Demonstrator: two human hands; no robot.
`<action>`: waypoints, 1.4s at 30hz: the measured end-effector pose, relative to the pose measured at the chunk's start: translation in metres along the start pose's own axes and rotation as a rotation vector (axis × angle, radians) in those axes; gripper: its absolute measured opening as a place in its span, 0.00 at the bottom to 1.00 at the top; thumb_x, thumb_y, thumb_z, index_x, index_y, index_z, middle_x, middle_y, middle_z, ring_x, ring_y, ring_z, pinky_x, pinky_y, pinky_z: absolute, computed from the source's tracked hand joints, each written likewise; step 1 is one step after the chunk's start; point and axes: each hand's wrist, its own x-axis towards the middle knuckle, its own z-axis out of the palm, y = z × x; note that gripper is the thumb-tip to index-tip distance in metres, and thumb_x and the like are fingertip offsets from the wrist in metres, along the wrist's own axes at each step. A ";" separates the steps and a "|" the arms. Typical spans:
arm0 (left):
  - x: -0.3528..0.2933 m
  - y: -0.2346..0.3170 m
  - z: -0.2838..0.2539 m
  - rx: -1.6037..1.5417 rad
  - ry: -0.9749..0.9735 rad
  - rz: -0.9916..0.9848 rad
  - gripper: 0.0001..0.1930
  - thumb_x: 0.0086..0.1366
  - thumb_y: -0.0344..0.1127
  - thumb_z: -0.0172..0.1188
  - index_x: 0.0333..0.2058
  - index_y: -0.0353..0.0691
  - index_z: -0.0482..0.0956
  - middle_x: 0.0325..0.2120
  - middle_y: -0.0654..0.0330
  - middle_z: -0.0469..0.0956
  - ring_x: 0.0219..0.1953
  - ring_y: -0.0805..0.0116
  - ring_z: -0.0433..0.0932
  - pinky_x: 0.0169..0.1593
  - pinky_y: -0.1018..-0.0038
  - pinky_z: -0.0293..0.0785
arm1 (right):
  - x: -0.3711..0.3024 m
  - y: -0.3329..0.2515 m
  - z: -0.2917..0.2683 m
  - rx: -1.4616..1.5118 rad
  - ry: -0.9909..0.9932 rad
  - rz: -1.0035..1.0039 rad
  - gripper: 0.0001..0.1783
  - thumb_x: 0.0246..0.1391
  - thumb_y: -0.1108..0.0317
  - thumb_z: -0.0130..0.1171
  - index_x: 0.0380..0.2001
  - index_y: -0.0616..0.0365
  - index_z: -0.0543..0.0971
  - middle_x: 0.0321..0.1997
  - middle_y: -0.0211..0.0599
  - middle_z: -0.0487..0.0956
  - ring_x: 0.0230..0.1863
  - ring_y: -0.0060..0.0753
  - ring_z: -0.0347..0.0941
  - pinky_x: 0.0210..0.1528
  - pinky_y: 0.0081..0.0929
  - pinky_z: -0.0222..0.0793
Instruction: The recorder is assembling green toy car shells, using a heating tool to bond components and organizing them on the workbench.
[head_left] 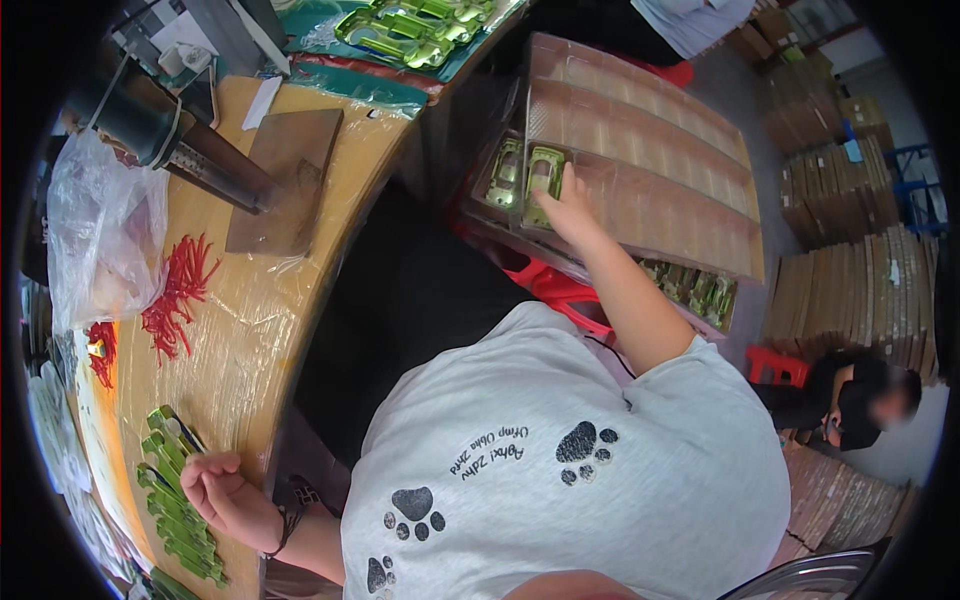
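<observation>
My right hand (570,210) reaches out over a clear plastic tray (650,130) with rows of compartments. Its fingers grip a shiny green toy car shell (545,168) in a compartment at the tray's near left corner. Just left of that shell, a second green toy car shell (503,172) lies beside it. At the lower left, my left hand (232,498) rests at the table's edge with fingers curled. Those fingers are beside a row of green toy car shells (180,510) on the table; whatever they may hold is hidden.
Red strands (180,300), a plastic bag (100,230) and a machine column (210,165) above a metal plate (285,185) occupy the wooden table (245,340). More green shells (415,30) lie at the back. A lower tray holds further shells (695,290). Stacked cardboard (850,290) and a seated person (850,400) are right.
</observation>
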 end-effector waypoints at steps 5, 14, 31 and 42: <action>0.000 -0.010 -0.034 -0.267 0.024 -0.029 0.08 0.71 0.30 0.47 0.44 0.35 0.72 0.35 0.60 0.70 0.35 0.71 0.66 0.40 0.75 0.65 | -0.012 -0.047 0.027 0.526 -0.042 0.202 0.50 0.47 0.48 0.58 0.71 0.56 0.54 0.71 0.56 0.56 0.73 0.57 0.46 0.71 0.48 0.46; 0.001 -0.013 -0.027 -0.236 -0.025 -0.010 0.08 0.70 0.29 0.47 0.44 0.36 0.72 0.38 0.60 0.70 0.34 0.71 0.66 0.39 0.74 0.63 | 0.030 -0.056 0.054 1.079 -0.127 0.333 0.46 0.51 0.54 0.58 0.70 0.58 0.55 0.76 0.54 0.37 0.75 0.52 0.40 0.71 0.48 0.50; -0.007 0.031 -0.016 1.435 0.041 0.151 0.37 0.52 0.49 0.71 0.58 0.41 0.70 0.63 0.46 0.62 0.66 0.45 0.58 0.67 0.51 0.51 | -0.106 -0.112 -0.007 0.598 0.563 -0.553 0.23 0.51 0.76 0.55 0.53 0.65 0.72 0.57 0.47 0.68 0.63 0.47 0.62 0.66 0.40 0.57; -0.024 0.038 -0.009 1.495 0.190 0.255 0.10 0.52 0.32 0.69 0.24 0.34 0.77 0.61 0.45 0.68 0.64 0.35 0.62 0.66 0.51 0.57 | -0.215 -0.345 0.017 0.315 -0.294 -1.573 0.14 0.51 0.73 0.59 0.43 0.57 0.78 0.38 0.46 0.73 0.39 0.52 0.73 0.42 0.42 0.69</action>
